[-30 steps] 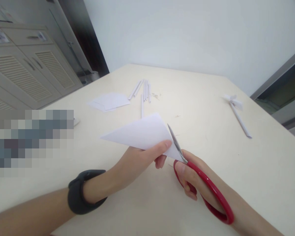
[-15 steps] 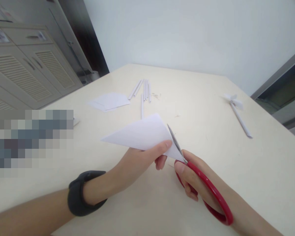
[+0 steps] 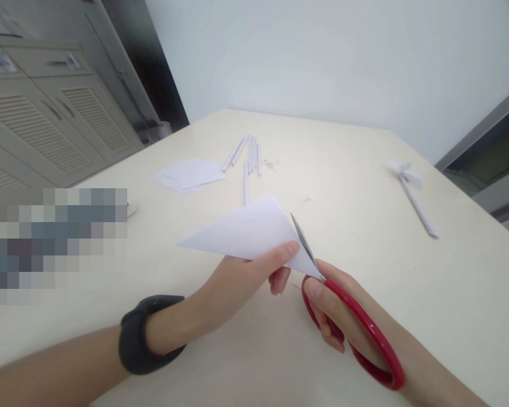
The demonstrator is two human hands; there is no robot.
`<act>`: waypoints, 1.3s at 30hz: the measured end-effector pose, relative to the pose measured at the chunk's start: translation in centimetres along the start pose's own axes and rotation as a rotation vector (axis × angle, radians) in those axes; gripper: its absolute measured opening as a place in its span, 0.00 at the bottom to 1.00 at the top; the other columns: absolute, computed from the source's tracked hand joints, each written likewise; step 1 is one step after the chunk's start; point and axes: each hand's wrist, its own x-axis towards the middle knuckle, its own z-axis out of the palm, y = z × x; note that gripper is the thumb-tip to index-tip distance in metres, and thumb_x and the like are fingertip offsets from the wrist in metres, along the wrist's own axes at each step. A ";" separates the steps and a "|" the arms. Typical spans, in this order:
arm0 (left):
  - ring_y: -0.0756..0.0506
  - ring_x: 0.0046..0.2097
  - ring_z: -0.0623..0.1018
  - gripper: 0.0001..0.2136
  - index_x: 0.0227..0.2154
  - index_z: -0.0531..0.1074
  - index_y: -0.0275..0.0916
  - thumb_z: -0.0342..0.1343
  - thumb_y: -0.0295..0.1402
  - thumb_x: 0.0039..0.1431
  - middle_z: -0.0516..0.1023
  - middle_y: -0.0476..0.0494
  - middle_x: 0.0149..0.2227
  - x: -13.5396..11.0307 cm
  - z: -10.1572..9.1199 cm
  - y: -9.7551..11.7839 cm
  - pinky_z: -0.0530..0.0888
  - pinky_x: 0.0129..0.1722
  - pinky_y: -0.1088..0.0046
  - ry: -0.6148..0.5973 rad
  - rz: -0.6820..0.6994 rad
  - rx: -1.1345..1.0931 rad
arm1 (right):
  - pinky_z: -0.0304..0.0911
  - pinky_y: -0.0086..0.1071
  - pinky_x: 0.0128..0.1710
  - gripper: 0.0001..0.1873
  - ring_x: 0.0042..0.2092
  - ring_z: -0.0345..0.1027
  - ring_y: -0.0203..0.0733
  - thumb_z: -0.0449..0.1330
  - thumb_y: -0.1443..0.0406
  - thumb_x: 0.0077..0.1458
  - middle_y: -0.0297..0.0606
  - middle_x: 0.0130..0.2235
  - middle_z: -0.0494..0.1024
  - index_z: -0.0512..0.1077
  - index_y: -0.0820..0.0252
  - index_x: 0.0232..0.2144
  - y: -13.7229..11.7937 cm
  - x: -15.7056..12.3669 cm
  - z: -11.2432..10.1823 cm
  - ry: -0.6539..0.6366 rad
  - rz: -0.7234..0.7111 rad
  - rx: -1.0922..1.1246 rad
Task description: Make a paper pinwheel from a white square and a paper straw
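My left hand [image 3: 237, 280] pinches a folded white paper triangle [image 3: 246, 232] above the cream table [image 3: 449, 294], thumb on top near its right corner. A black band sits on that wrist. My right hand [image 3: 335, 308] grips red-handled scissors [image 3: 356, 328]. Their steel blades [image 3: 303, 243] reach up along the paper's right edge, close to my left thumb. The blades look nearly closed against the paper.
Farther back lie a small stack of white paper sheets [image 3: 190, 174] and several rolled white paper sticks [image 3: 248, 155]. A paper pinwheel on a stick [image 3: 413, 195] rests at the right. Louvred cabinets [image 3: 46, 124] stand to the left, past the table edge.
Almost nothing has moved. The scissors and my right hand have crept slightly along the paper's right edge; the paper stays held in place.
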 end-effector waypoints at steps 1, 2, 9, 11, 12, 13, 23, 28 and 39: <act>0.52 0.23 0.66 0.23 0.11 0.58 0.38 0.47 0.38 0.61 0.61 0.54 0.14 0.0 0.0 0.0 0.68 0.39 0.73 0.002 0.001 -0.001 | 0.51 0.29 0.22 0.25 0.20 0.55 0.31 0.48 0.43 0.53 0.26 0.17 0.59 0.53 0.57 0.22 0.0 0.0 0.0 0.003 0.002 -0.006; 0.52 0.23 0.66 0.23 0.11 0.57 0.38 0.47 0.39 0.61 0.61 0.54 0.14 0.0 0.0 -0.1 0.68 0.39 0.73 0.004 0.004 0.001 | 0.50 0.29 0.22 0.25 0.20 0.55 0.31 0.48 0.43 0.54 0.26 0.17 0.59 0.54 0.57 0.22 0.0 -0.1 0.0 0.003 0.000 -0.010; 0.51 0.24 0.67 0.24 0.10 0.57 0.38 0.46 0.39 0.62 0.61 0.54 0.14 0.0 -0.1 -0.1 0.66 0.42 0.73 -0.017 0.000 0.022 | 0.48 0.29 0.19 0.27 0.18 0.52 0.30 0.48 0.42 0.52 0.26 0.16 0.58 0.53 0.57 0.20 0.1 0.4 -0.1 -0.006 0.018 0.003; 0.52 0.24 0.67 0.24 0.10 0.57 0.38 0.46 0.39 0.62 0.61 0.54 0.14 0.0 -0.1 0.0 0.66 0.42 0.73 -0.016 0.001 0.022 | 0.49 0.29 0.19 0.27 0.18 0.52 0.30 0.49 0.41 0.51 0.25 0.16 0.58 0.53 0.57 0.20 0.2 0.4 -0.1 0.001 0.000 -0.004; 0.52 0.24 0.67 0.24 0.10 0.57 0.38 0.47 0.39 0.62 0.62 0.54 0.14 0.0 -0.1 0.0 0.66 0.42 0.74 -0.020 0.003 0.016 | 0.49 0.28 0.20 0.26 0.18 0.52 0.30 0.49 0.42 0.52 0.25 0.17 0.58 0.53 0.57 0.21 0.3 0.4 -0.1 0.004 -0.010 -0.012; 0.52 0.24 0.67 0.24 0.10 0.57 0.38 0.47 0.39 0.62 0.62 0.54 0.14 0.0 -0.1 0.0 0.66 0.42 0.74 -0.023 0.008 0.008 | 0.50 0.28 0.20 0.26 0.19 0.52 0.31 0.49 0.42 0.52 0.25 0.17 0.58 0.53 0.57 0.21 0.4 0.3 -0.1 0.007 -0.016 -0.020; 0.52 0.23 0.66 0.22 0.11 0.58 0.38 0.47 0.37 0.61 0.61 0.54 0.14 0.0 0.0 0.1 0.68 0.37 0.74 -0.033 0.034 -0.040 | 0.53 0.29 0.22 0.26 0.19 0.53 0.31 0.48 0.42 0.52 0.25 0.15 0.58 0.53 0.56 0.21 0.5 0.2 -0.2 0.017 0.004 -0.020; 0.52 0.23 0.66 0.22 0.12 0.58 0.38 0.47 0.36 0.61 0.61 0.54 0.14 0.1 -0.1 0.0 0.68 0.37 0.73 -0.043 0.045 -0.038 | 0.53 0.29 0.22 0.26 0.18 0.53 0.31 0.49 0.42 0.52 0.25 0.15 0.58 0.54 0.56 0.21 0.9 0.2 -0.2 0.030 -0.001 -0.026; 0.51 0.25 0.67 0.22 0.12 0.57 0.38 0.46 0.37 0.62 0.61 0.54 0.15 0.0 -0.2 -0.1 0.67 0.37 0.73 -0.068 0.065 -0.038 | 0.51 0.27 0.20 0.25 0.18 0.52 0.29 0.52 0.43 0.51 0.24 0.17 0.58 0.54 0.56 0.22 0.9 0.1 -0.1 0.056 -0.017 -0.020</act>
